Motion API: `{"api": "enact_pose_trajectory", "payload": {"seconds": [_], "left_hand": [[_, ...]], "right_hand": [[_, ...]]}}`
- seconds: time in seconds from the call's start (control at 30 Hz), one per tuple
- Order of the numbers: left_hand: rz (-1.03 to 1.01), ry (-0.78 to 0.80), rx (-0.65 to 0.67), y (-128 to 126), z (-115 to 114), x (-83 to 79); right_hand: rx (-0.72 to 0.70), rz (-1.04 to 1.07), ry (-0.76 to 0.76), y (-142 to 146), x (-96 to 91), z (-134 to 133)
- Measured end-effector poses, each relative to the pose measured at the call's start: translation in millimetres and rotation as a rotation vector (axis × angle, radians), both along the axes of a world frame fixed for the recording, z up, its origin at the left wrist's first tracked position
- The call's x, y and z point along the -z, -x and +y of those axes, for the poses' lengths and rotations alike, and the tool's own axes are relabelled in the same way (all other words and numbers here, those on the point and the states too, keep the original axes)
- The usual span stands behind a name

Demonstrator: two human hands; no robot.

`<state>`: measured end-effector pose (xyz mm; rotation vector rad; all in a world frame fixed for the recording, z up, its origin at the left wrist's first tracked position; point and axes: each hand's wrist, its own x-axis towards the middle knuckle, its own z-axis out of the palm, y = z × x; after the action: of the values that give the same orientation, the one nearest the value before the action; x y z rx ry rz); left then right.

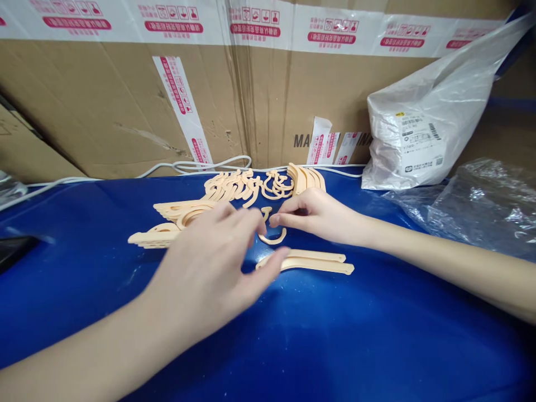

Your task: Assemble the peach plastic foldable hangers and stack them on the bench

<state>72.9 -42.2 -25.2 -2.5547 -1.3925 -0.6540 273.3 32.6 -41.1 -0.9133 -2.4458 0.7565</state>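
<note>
My left hand (209, 251) is over the blue surface, thumb spread away from the curled fingers, with no held thing visible in it. Beneath its thumb lie two long, slightly bent beige strips (314, 261), side by side, that look like hanger arms. My right hand (314, 215) has thumb and forefinger drawn together in a pinch. Its fingertips are right by a beige hook-shaped piece (274, 240); whether they grip it or something smaller is unclear. Behind the left hand, stacked beige arm pieces (157, 239) are partly hidden.
Farther back lie a pile of beige hooks (230, 184) and a stack of curved beige pieces (307, 176). A white cable (167, 166) runs along the taped cardboard box (268, 100). At right are a white labelled bag (419, 128) and clear plastic wrap (481, 206).
</note>
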Motion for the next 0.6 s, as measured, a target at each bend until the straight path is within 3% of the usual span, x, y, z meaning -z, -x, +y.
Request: {"api": "enact_pose_trajectory", "payload": {"seconds": [0.13, 0.23, 0.4, 0.6], "left_hand": [[-0.182, 0.117, -0.154, 21.9, 41.7, -38.7], [-0.123, 0.344, -0.35, 49.8, 89.9, -52.2], [0.01, 0.659, -0.365, 82.1, 150.9, -42.2], [0.044, 0.795, -0.386, 83.9, 172.3, -28.4]], "right_hand": [[0.055, -0.07, -0.077, -13.9, -5.9, -0.6], [0.065, -0.113, -0.098, -27.4, -3.7, -6.0], [0.084, -0.149, -0.121, -46.9, 3.7, -18.9], [0.108, -0.136, -0.097, -53.2, 9.7, -21.7]]}}
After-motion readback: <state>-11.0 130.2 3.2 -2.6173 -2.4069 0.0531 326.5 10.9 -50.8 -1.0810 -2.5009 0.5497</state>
